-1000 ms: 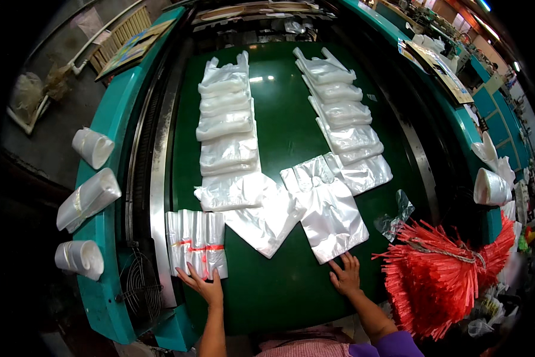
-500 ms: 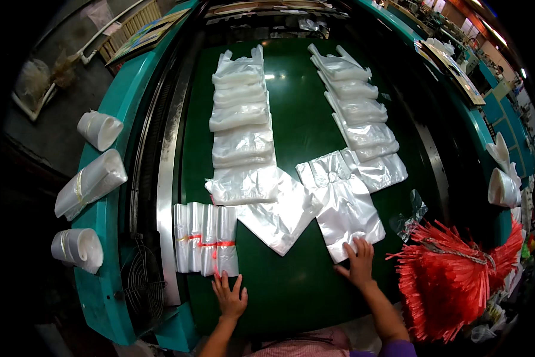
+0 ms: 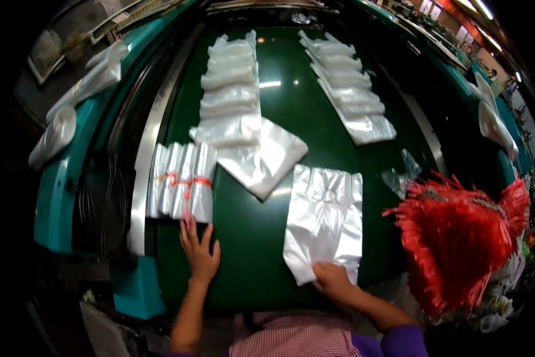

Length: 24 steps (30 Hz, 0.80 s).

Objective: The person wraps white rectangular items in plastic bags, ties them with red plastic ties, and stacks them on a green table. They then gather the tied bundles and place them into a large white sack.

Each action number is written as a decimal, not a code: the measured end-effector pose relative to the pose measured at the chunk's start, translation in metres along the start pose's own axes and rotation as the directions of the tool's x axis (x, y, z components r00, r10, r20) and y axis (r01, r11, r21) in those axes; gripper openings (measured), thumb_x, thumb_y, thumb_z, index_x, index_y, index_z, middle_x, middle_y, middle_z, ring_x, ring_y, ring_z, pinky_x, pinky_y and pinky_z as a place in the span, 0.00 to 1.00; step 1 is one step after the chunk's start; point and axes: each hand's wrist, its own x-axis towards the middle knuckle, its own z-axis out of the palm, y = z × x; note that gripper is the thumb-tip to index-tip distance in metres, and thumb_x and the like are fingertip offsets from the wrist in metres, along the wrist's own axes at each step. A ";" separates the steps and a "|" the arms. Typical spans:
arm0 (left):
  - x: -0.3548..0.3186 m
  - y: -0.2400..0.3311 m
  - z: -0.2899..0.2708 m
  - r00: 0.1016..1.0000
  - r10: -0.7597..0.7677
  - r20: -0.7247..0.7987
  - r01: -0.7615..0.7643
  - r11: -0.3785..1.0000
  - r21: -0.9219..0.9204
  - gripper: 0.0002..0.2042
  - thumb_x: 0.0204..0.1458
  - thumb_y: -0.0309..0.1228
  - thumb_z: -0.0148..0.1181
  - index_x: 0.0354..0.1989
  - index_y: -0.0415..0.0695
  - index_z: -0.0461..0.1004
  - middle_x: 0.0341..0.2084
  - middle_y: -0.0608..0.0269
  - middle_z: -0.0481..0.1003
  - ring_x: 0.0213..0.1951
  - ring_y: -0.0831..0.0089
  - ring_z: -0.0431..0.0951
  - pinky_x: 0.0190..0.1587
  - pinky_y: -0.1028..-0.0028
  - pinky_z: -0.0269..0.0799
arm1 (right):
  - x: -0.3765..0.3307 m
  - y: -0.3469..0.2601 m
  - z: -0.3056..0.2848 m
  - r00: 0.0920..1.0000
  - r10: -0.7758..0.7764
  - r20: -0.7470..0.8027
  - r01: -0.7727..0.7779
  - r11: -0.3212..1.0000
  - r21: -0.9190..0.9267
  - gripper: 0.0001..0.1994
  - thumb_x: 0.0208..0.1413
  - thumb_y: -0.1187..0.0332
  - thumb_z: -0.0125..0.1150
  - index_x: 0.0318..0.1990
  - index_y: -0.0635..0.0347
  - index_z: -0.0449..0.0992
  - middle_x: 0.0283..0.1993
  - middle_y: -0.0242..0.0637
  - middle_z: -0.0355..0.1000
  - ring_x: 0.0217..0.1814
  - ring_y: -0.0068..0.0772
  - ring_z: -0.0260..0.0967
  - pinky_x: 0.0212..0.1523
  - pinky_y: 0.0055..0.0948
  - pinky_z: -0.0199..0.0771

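Left hand (image 3: 200, 256) and right hand (image 3: 333, 281) are apart toward the near edge of the table (image 3: 249, 244), one spread against a tied bundle (image 3: 183, 185) at the left edge, the other clamped on the bag stack (image 3: 324, 220), whose slick layers could fan out if pinched unevenly.

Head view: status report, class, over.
Right hand grips bag stack by near edge. Left hand open, at tied bundle. Red strips right of stack, apart.

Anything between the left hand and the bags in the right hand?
Nothing visible: only green work surface shows between the left hand and the flat plastic bags, gripped at the near edge by the right hand. The red-tied bundle lies ahead of the left hand, outside that gap.
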 end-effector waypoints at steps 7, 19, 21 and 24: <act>-0.118 0.113 0.005 0.875 -0.078 0.478 0.448 -0.245 -0.860 0.45 0.44 0.47 0.66 0.64 0.38 0.47 0.63 0.57 0.53 0.64 0.64 0.52 0.64 0.63 0.49 | 0.017 -0.061 -0.021 0.985 -0.138 -0.105 0.173 0.826 0.536 0.11 0.55 0.65 0.57 0.42 0.60 0.74 0.33 0.48 0.73 0.35 0.48 0.73 0.36 0.32 0.71; -0.089 0.078 -0.007 0.664 -0.598 0.448 0.631 0.127 -0.766 0.24 0.43 0.19 0.59 0.50 0.32 0.61 0.42 0.54 0.70 0.42 0.67 0.72 0.47 0.71 0.68 | 0.101 0.077 -0.014 0.880 0.261 -0.398 -0.270 0.962 0.035 0.14 0.49 0.62 0.57 0.39 0.60 0.68 0.31 0.51 0.74 0.36 0.55 0.72 0.37 0.48 0.71; -0.081 0.049 -0.018 0.721 -0.604 0.338 0.628 0.365 -0.687 0.19 0.44 0.21 0.58 0.47 0.31 0.65 0.40 0.55 0.72 0.40 0.68 0.73 0.46 0.71 0.68 | 0.094 0.119 -0.034 0.690 0.436 -0.578 -0.400 0.895 0.198 0.13 0.50 0.62 0.55 0.41 0.57 0.68 0.32 0.51 0.74 0.35 0.56 0.72 0.35 0.49 0.71; -0.068 0.019 -0.027 0.830 -0.398 0.391 0.558 0.574 -0.599 0.16 0.43 0.20 0.55 0.44 0.33 0.71 0.37 0.54 0.77 0.40 0.68 0.76 0.45 0.72 0.69 | 0.087 0.169 -0.090 0.288 0.521 -0.803 -0.368 0.835 0.409 0.18 0.52 0.59 0.57 0.46 0.59 0.67 0.32 0.53 0.73 0.36 0.60 0.71 0.35 0.51 0.69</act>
